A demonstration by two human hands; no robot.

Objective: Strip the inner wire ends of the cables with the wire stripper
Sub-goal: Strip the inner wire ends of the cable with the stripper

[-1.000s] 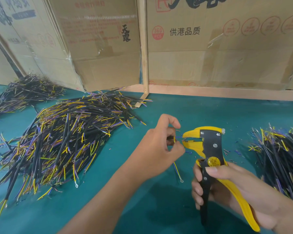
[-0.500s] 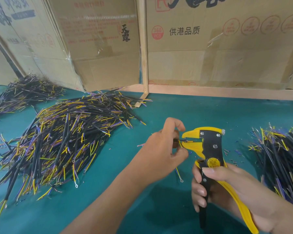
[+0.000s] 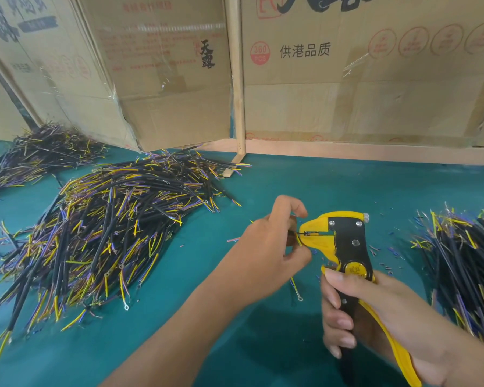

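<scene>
Head view: a green worktable with flattened cardboard boxes standing as a wall behind it.
Containers: I see no bin or tray; the cables lie loose in heaps on the table.
Wire stripper: yellow and black, held upright in front of the person, its yellow nose pointing left. I take it as the landmark.
Right hand: below the stripper head, fingers curled around both handles, thumb lying under the yellow dial.
Left hand: just left of the stripper nose, fingers bent, pinching one cable. A thin wire end goes from the fingers into the nose; the other end, with a ring terminal, hangs down below the hand.
Large cable heap: well left of the stripper.
Far heap: further left and behind, near the boxes.
Right heap: right of the stripper.
Small insulation bits: on the table just right of the stripper head.
</scene>
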